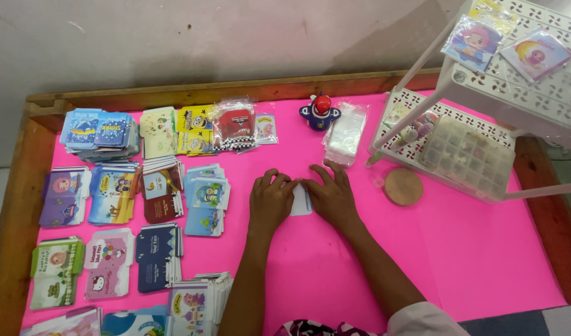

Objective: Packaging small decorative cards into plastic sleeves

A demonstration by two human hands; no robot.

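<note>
Bright, even light falls from above, and colours are vivid. A soft shadow darkens the far wall (385,43) on the right. Focus is sharp, with edges slightly bowed.

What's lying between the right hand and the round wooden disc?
Nothing: in the head view, only bare pink table cover separates the right hand from the round wooden disc.
</note>
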